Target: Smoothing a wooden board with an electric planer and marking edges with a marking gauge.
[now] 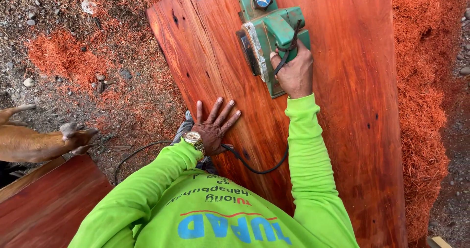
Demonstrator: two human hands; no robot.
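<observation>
From the head view, my right hand [293, 71] is clamped on the green electric planer [267, 30] at one o'clock on the red slab [342, 106]. My left hand [215, 128], fingers spread, presses flat at centre. The black cord [259, 167] loops near me; I judge it could snag and jerk the planer.

Both arms reach forward from the torso in bright green long sleeves. Left arm bends at the elbow, forearm angling inward; left hand [214, 125] lies flat, palm down, fingers spread and pointing up and to the right, thumb tucked low. A gold wristwatch [194, 139] sits on the left wrist just past the cuff. Right arm extends nearly straight ahead; right hand [293, 71] is closed in a fist-like grip, knuckles up, thumb wrapped round.
</observation>
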